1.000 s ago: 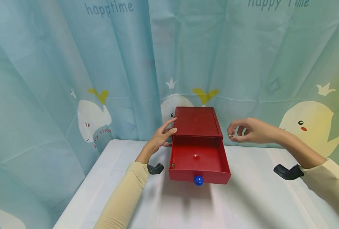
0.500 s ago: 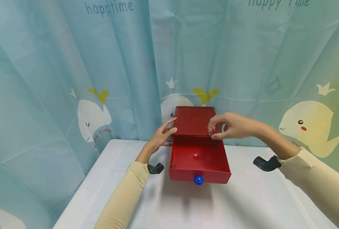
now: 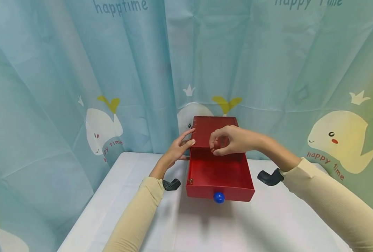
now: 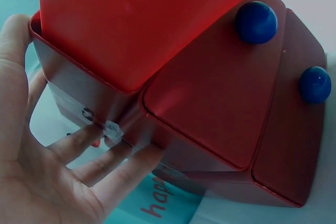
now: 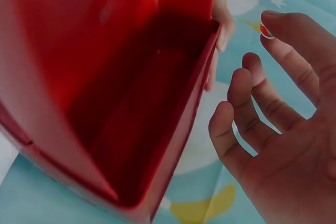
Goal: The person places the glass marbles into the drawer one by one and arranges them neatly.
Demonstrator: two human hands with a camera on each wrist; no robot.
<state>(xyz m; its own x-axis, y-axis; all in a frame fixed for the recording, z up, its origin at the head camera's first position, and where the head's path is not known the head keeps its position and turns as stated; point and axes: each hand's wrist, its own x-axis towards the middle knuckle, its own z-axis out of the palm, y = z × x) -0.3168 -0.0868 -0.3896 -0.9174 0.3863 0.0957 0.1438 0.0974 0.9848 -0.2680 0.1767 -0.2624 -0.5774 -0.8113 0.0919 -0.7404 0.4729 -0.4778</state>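
Observation:
A red cabinet [image 3: 206, 133] of stacked drawers stands on the table, its top drawer [image 3: 221, 173] pulled out. Against the cabinet's left side rests my left hand [image 3: 176, 148], with fairly straight fingers on the side wall and the thumb at the top edge. My right hand [image 3: 228, 140] hovers over the back of the drawer. Between thumb and index finger it pinches a small round shiny object [image 5: 266, 31], reddish with a white edge; its kind is unclear. Another small golden-brown object [image 3: 190, 181] lies in the drawer's front left corner.
Blue ball knobs [image 4: 255, 22] stick out of the drawer fronts, and the lower drawers are closed. A white table [image 3: 148, 206] lies beneath. Behind hangs a light blue curtain [image 3: 136, 70] with whale prints, close to the cabinet's back.
From the cabinet's right, my right hand has moved left over the drawer, still pinching the small round object. My left hand and the drawer have stayed put.

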